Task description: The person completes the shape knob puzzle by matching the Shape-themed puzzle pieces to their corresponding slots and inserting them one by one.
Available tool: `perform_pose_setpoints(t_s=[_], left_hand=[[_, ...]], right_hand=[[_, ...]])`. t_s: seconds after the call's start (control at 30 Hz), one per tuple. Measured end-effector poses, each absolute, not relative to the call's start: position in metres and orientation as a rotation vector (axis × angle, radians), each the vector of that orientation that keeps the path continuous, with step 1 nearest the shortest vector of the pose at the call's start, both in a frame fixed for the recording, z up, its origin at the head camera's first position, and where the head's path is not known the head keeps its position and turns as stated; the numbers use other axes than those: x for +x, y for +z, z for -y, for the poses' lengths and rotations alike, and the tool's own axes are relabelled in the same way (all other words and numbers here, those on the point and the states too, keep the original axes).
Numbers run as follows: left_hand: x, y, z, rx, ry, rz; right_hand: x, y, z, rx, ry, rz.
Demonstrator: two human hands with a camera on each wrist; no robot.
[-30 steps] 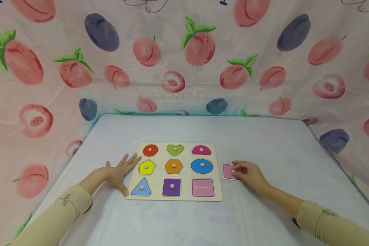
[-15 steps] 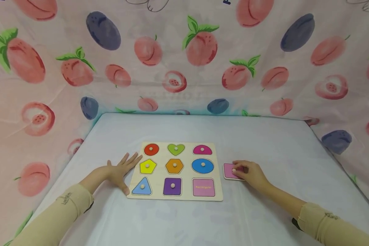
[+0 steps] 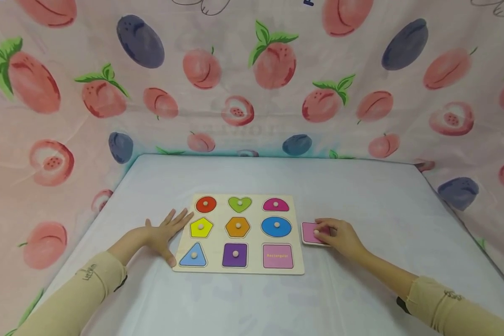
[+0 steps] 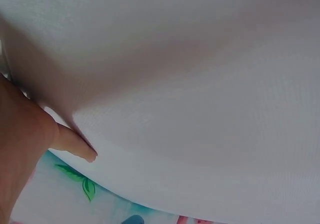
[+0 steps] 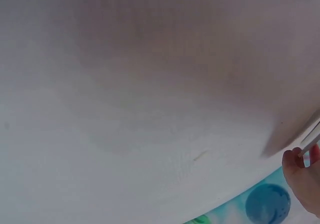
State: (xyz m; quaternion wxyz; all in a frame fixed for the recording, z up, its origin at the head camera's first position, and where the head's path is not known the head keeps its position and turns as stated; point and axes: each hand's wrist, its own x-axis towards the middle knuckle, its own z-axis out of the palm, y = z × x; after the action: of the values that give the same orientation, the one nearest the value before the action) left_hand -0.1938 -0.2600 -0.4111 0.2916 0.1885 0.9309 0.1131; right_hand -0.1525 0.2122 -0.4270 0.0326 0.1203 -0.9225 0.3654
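Both forearms in tan sleeves reach forward. The left hand [image 3: 164, 233] lies flat, fingers spread toward 1 o'clock. The right hand [image 3: 340, 235] is curled, fingertips pinching, pointing toward 10 o'clock.

Setting: staged tabletop booth, likely a recording set-up.
Enclosure: peach-and-plum print fabric [image 3: 252, 79] hung from 9 through 12 to 3 o'clock.
Surface: table [image 3: 361, 196] under pale cloth.
Contents: child's wooden shape puzzle board [image 3: 256, 235], centre.
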Motion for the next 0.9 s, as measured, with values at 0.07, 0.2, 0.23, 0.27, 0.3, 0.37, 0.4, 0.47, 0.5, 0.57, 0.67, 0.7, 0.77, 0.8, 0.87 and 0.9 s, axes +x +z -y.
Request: perform_pose_setpoints(t_s=[0.07, 0.2, 0.23, 0.27, 0.3, 0.37, 0.4, 0.47, 0.5, 0.57, 0.67, 0.7, 0.77, 0.8, 0.87, 0.9], left_hand=[[-0.194, -0.410, 0.260, 0.500, 0.303, -2.479], [-0.194, -0.409, 0.259, 0.496, 0.297, -2.477], [-0.194, -0.408, 0.258, 0.494, 0.295, -2.476], [-0.193, -0.408, 0.258, 0.494, 0.295, -2.476], [-0.193, -0.407, 0.258, 0.495, 0.293, -2.475], [-0.193, -0.406, 0.258, 0.499, 0.305, -2.475], [-0.193, -0.406, 0.258, 0.502, 0.313, -2.477], [-0.194, -0.405, 0.258, 0.508, 0.336, -2.480], [-0.194, -0.405, 0.258, 0.510, 0.345, -2.484], [-0.194, -0.406, 0.259, 0.518, 0.356, -2.496], [-0.193, -0.406, 0.261, 0.556, 0.377, -2.526], [-0.192, -0.407, 0.262, 0.570, 0.372, -2.539], [-0.193, -0.408, 0.262, 0.601, 0.381, -2.561], [-0.193, -0.408, 0.262, 0.613, 0.380, -2.573], [-0.194, -0.410, 0.263, 0.620, 0.372, -2.587], [-0.194, -0.411, 0.263, 0.617, 0.371, -2.592]], right_hand=[[-0.152, -0.427, -0.210, 0.364, 1.139, 2.843], [-0.152, -0.426, -0.207, 0.354, 1.178, 2.844], [-0.152, -0.425, -0.206, 0.357, 1.189, 2.840], [-0.152, -0.425, -0.205, 0.365, 1.197, 2.838], [-0.152, -0.425, -0.204, 0.368, 1.204, 2.838], [-0.152, -0.425, -0.201, 0.385, 1.207, 2.833], [-0.151, -0.424, -0.200, 0.394, 1.207, 2.829], [-0.150, -0.423, -0.196, 0.401, 1.213, 2.830], [-0.149, -0.422, -0.194, 0.406, 1.212, 2.830], [-0.147, -0.421, -0.189, 0.411, 1.216, 2.847], [-0.143, -0.419, -0.179, 0.442, 1.227, 2.882], [-0.142, -0.418, -0.176, 0.460, 1.229, 2.892], [-0.139, -0.416, -0.170, 0.514, 1.233, 2.898], [-0.137, -0.415, -0.168, 0.558, 1.231, 2.892], [-0.135, -0.414, -0.164, 0.650, 1.213, 2.881], [-0.133, -0.414, -0.162, 0.691, 1.208, 2.877]])
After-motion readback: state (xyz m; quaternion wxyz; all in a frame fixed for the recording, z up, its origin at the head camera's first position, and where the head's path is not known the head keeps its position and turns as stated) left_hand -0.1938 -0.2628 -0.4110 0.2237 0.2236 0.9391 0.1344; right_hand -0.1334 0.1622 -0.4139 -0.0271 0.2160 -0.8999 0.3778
